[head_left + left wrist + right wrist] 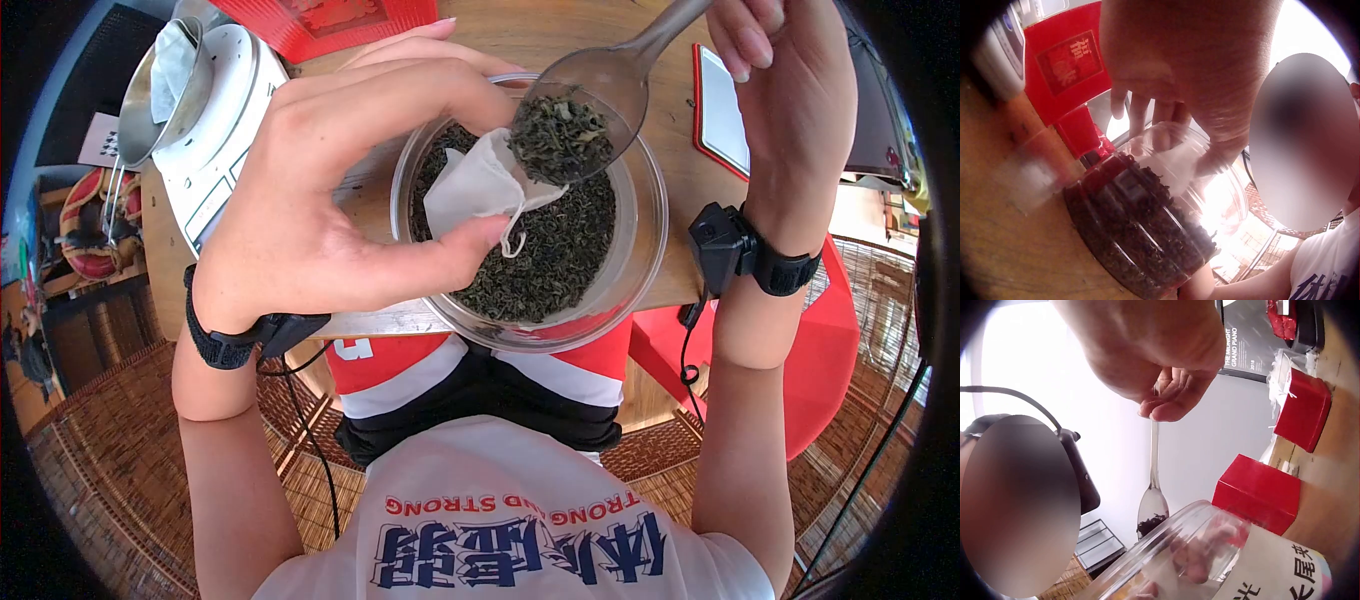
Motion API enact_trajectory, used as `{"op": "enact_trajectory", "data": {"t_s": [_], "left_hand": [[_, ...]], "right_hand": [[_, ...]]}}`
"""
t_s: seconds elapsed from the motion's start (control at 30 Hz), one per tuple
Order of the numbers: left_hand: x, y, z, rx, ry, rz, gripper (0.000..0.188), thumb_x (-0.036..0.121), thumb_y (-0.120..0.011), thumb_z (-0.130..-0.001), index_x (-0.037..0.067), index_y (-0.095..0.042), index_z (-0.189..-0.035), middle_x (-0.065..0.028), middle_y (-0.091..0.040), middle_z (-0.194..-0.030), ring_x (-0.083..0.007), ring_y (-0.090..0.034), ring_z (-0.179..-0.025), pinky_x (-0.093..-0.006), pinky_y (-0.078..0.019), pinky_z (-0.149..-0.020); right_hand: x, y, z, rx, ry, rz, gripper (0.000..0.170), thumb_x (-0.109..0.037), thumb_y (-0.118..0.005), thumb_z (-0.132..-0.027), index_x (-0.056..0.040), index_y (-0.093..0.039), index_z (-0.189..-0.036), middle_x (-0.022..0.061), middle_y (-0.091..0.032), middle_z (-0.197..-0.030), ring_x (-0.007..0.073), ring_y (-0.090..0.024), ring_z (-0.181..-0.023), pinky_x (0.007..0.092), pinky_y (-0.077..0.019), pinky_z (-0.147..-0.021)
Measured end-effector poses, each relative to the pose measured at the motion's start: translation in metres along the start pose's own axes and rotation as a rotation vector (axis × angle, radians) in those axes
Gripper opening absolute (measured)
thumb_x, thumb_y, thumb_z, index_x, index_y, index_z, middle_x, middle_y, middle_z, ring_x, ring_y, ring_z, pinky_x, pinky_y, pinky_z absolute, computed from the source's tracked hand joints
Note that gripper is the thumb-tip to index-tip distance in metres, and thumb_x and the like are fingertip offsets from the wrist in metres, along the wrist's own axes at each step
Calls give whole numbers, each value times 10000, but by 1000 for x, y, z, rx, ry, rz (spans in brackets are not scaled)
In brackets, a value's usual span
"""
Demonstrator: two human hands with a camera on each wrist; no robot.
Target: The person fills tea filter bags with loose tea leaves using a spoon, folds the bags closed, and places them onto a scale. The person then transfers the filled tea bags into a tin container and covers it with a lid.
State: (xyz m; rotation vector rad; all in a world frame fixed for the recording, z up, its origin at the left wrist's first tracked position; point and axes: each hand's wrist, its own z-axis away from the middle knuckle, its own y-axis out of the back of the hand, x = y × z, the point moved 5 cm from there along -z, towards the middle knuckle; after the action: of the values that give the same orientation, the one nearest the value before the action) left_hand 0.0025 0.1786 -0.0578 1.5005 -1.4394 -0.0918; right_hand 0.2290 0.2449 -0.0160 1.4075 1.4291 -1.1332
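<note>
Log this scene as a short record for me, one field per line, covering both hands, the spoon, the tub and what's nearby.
Left hand: holds white bag by its rim
Right hand: grips handle of translucent spoon
Spoon load: dark dried leaves
Spoon position: tip at the bag's mouth; contact unclear
Clear tub: holds more dark leaves, below the bag
Nearby: white scale bearing metal bowl; red box

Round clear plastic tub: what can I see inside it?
The tub holds loose, dark dried leaves. In the head view, a white fabric pouch, a translucent grey spoon and the left hand hide part of them; the pile's middle cannot be seen.
</note>
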Motion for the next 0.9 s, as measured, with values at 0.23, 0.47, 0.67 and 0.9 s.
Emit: {"op": "enact_trajectory", "data": {"t_s": [0.23,0.47,0.67,0.9], "left_hand": [[0,-1,1,59,-15,81,491,162,-848,-667,-62,-669,-1065,-223,-725,-1073,-369,-658,-1184,-599,-385,-1151],[5,1,-4,-20,3,16,485,168,-832,-696,-70,-679,-1090,-222,-727,-1121,-361,-659,-1192,-472,-446,-1094],[4,-2,-2,63,125,113,406,166,-818,-718,-54,-713,-1042,-194,-736,-1125,-279,-715,-1061,-368,-518,-970],[5,-2,-2,63,94,90,360,170,-813,-730,-37,-717,-1009,-187,-736,-1158,-230,-727,-955,-321,-535,-896]], "right_hand": [[-16,5,9,46,362,135,387,-409,-583,-1034,-74,-624,-844,-91,-392,-485,22,-428,-329,150,-393,-321],[-27,-12,20,-84,490,127,390,-400,-540,-1059,-92,-626,-836,-86,-413,-489,28,-404,-347,168,-340,-327],[-27,-6,16,-181,516,156,387,-394,-534,-1063,-95,-626,-835,-84,-424,-495,29,-401,-354,174,-330,-331],[-28,-13,16,-295,544,190,384,-386,-527,-1068,-98,-626,-834,-82,-436,-501,30,-396,-362,180,-318,-336]]}}
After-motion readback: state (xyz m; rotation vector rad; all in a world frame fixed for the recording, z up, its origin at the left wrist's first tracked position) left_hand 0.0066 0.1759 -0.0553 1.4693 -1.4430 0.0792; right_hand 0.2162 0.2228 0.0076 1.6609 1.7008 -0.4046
